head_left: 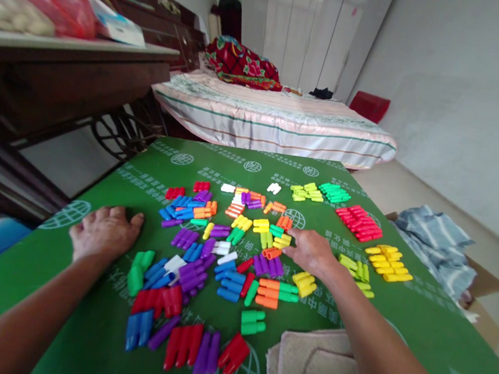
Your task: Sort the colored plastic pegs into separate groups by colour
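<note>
Small plastic marker caps in several colours lie in loose clusters over a green tabletop (98, 308). My left hand (104, 232) rests palm down on the left side of the table, fingers loosely spread, holding nothing. At the right of the middle cluster, my right hand (312, 250) has its thumb and index finger around the right end of some yellow caps (284, 240). Orange caps (271, 253) and purple caps (268, 266) lie just below and left of those fingertips. Closer to me are red caps (183, 345), blue caps (139, 329) and green caps (253, 322).
Sorted piles of red caps (359, 222), yellow caps (388, 262) and green caps (334, 192) sit on the right. A folded beige cloth (319, 370) lies at the front edge under my right forearm. A bed (279, 116) stands beyond; a dark wooden table (66, 66) is left.
</note>
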`<state>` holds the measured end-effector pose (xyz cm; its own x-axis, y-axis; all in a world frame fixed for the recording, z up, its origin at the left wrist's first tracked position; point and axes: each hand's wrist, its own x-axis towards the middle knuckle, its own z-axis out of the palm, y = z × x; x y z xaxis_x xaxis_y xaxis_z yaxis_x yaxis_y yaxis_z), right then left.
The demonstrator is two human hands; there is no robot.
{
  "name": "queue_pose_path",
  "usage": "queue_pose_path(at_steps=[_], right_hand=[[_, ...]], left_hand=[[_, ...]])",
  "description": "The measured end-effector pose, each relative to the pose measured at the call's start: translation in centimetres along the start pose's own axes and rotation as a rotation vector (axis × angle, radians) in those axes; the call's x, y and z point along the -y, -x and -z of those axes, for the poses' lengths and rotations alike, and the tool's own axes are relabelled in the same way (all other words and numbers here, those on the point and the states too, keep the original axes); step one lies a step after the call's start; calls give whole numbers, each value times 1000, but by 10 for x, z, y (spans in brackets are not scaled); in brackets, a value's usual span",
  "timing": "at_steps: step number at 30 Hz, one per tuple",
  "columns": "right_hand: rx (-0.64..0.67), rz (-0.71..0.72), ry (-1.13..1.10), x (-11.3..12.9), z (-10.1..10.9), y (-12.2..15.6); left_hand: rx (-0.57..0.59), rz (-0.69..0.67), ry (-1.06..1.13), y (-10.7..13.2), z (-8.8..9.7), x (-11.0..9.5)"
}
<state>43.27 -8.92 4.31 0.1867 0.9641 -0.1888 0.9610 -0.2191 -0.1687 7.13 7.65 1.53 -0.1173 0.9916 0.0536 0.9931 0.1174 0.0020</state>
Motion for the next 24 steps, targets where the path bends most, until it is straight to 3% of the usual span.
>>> queue_pose_path(at_steps=[8,14,20,24], right_hand=[[24,30,28,-2,-3,1],[17,90,-206,-16,2,12],[-64,97,-62,-7,10,25],[-46,153,-166,-2,12,42]], left_hand=[[9,-9,1,1,1,0],[1,-4,4,-2,-1,1],[10,-9,10,0,3,-1],[8,-10,18,1,5,-1]])
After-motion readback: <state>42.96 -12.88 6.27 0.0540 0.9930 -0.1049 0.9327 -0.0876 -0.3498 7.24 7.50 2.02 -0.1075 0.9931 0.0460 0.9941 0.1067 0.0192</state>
